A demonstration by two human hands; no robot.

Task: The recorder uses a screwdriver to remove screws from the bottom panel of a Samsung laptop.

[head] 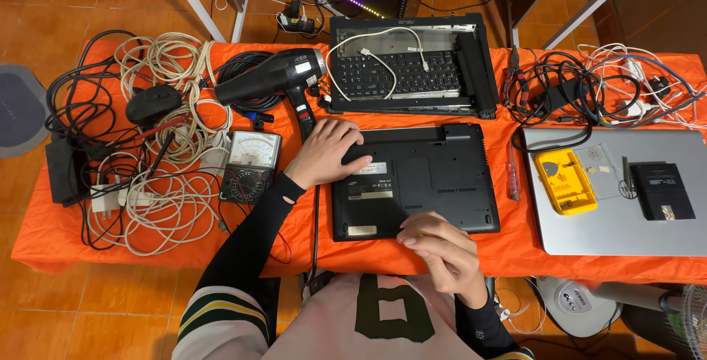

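A small black laptop [434, 176] lies upside down on the orange table cover [44, 235], its underside facing up. My left hand [328, 152] rests flat on its upper left corner, fingers spread over the edge. Over the near edge of the laptop is my right hand [438, 249], fingers curled together; I cannot tell whether a small thing is pinched in them. Both arms wear black sleeves.
A black heat gun [272, 78] and an analog multimeter [252, 165] lie left of the laptop beside tangled white and black cables [158, 176]. Behind is an opened laptop chassis with keyboard [409, 65]. To the right: a screwdriver [512, 176], a yellow parts tray [564, 181] on a silver laptop [626, 235], more cables [560, 91].
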